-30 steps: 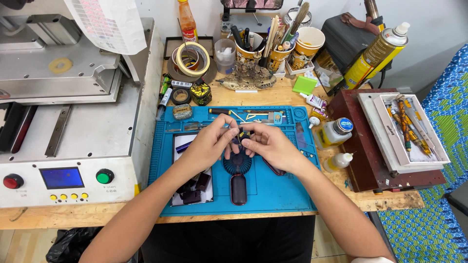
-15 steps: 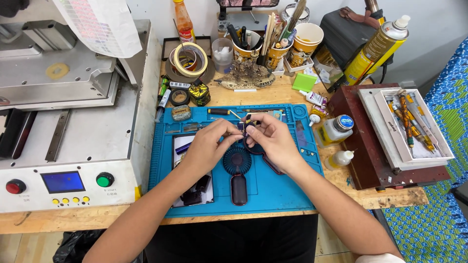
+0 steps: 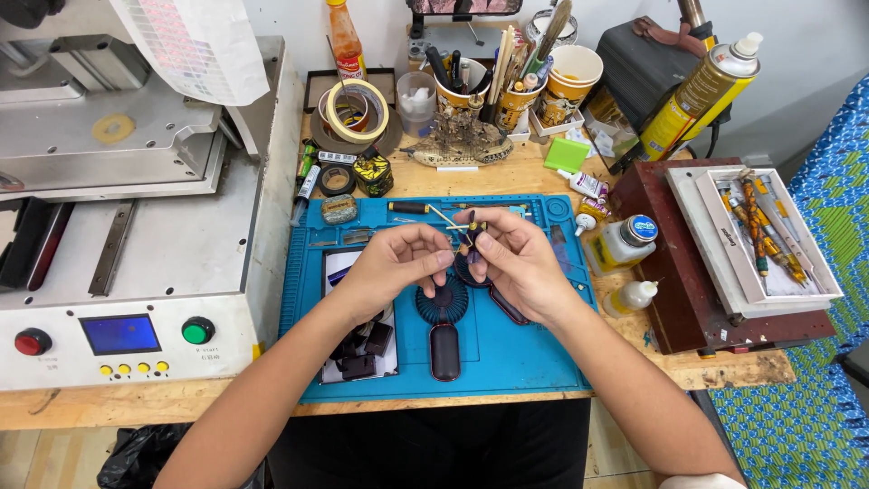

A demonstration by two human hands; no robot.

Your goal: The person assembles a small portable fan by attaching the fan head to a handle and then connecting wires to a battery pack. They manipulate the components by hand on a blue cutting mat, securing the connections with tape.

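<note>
Over a blue work mat (image 3: pixel 516 349), my left hand (image 3: pixel 394 267) and my right hand (image 3: pixel 516 263) meet fingertip to fingertip. Between them they pinch a small dark part (image 3: pixel 471 237) with thin pale wires sticking up and left. My right hand's thumb and forefinger close on the part; my left hand's fingers close on its left side. Just below the hands a small dark blue handheld fan (image 3: pixel 444 317) lies flat on the mat, its handle pointing toward me. A phone with dark loose pieces (image 3: pixel 362 349) lies at the mat's left.
A grey machine (image 3: pixel 136 244) with buttons and a blue screen fills the left. Tape rolls (image 3: pixel 355 110), cups of tools (image 3: pixel 507 81), a yellow spray can (image 3: pixel 701 91) and small bottles (image 3: pixel 620 244) crowd the back and right. A white tray of tools (image 3: pixel 760 235) sits at right.
Both hands have stayed together over the fan, shifting slightly as the fingers work the small part. Nothing else has moved.
</note>
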